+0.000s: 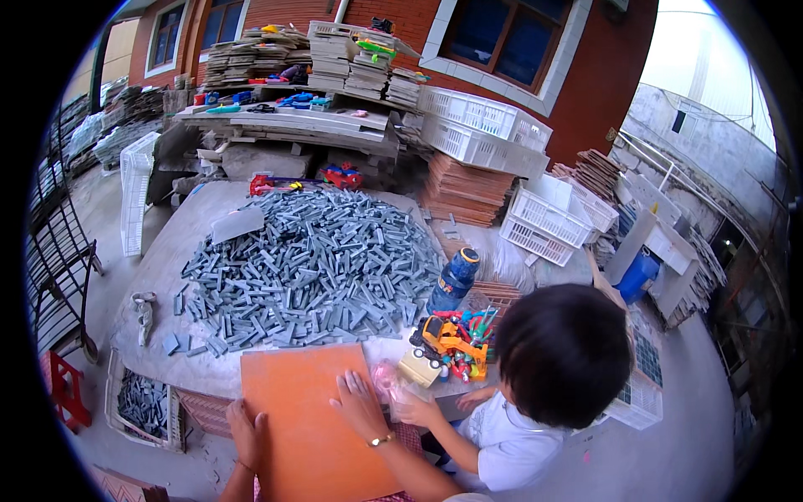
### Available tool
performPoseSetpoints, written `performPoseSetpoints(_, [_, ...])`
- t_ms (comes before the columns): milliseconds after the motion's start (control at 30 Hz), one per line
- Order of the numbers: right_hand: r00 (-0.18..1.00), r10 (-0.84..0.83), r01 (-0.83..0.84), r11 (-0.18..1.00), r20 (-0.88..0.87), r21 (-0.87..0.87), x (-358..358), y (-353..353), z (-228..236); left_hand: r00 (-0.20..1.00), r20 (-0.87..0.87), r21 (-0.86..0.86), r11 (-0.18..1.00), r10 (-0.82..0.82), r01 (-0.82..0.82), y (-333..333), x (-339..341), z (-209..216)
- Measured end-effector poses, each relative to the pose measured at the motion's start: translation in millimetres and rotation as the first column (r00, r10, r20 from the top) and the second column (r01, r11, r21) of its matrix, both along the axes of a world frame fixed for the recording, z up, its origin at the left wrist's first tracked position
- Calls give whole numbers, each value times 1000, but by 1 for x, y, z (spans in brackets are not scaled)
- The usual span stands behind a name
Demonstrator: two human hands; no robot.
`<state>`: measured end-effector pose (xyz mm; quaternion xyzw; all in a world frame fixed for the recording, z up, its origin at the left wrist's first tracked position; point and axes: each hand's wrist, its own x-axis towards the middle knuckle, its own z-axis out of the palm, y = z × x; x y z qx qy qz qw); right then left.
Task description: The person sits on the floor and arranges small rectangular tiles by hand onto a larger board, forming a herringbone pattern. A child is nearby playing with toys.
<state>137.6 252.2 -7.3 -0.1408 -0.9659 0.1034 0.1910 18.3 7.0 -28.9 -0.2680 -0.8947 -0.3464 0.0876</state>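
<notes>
A flat orange board (pixel 305 393) lies in front of me, its near end reaching toward my lap. My left hand (pixel 247 431) is at the board's left edge, closed around it with the thumb on top. My right hand (pixel 361 407) rests on the board's right side, palm down, fingers stretched out and slightly apart. A gold-coloured watch or bracelet (pixel 381 439) is on that wrist. Beyond the board spreads a big heap of small grey rectangular strips (pixel 318 259). Several loose pieces lie near the board's far left corner.
Close on my right, a person in a white shirt (pixel 514 448) handles a clear plastic bag (pixel 400 389). Toy vehicles (pixel 447 343) and a blue bottle (pixel 452 280) stand beside the heap. A crate of grey pieces (pixel 146 406) sits low left. White crates (pixel 544 222) and stacked boards (pixel 464 188) are behind.
</notes>
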Motion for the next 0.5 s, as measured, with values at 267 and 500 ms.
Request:
performPoseSetpoints(267, [963,-263,269,902,62,-338,91,-12,15,430,792,578,760,-434,-297,-14,-10,1])
performPoseSetpoints(500, [930,-131,364,209,343,-907,74,37,-67,232,818,567,806,-527,-169,-13,-18,19])
